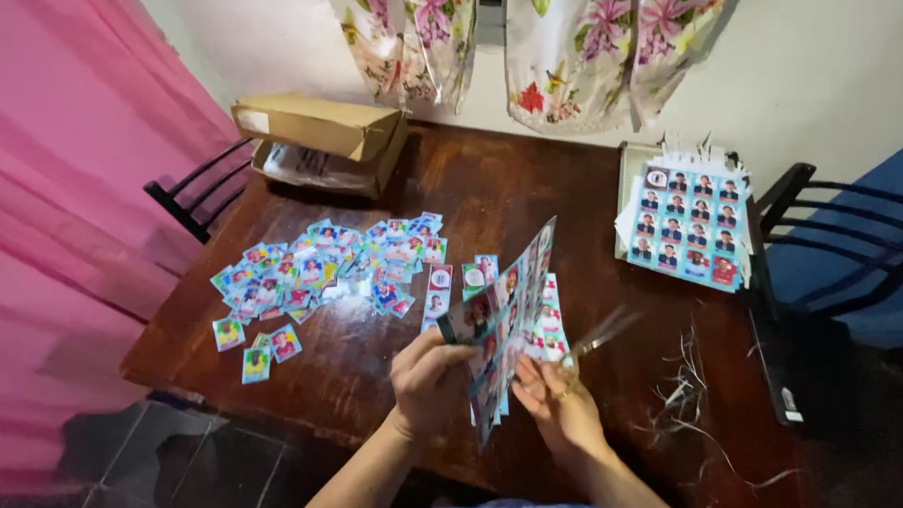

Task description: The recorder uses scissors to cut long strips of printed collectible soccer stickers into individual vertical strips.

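Your left hand (428,375): forearm raised, fingers closed, pinching printed picture sheet (509,317) upright. Your right hand (557,401): closed around blurred scissors (599,334) over counter (375,347).

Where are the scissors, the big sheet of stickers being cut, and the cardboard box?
scissors (602,335), head view, on the blurred blades.
sheet of stickers (513,292), head view, middle of the held sheet.
cardboard box (317,123), head view, on its top flap.

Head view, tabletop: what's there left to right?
Pile of cut cards → left hand holding the uncut sheet → right hand with scissors → paper trimmings, stack of uncut sheets behind them.
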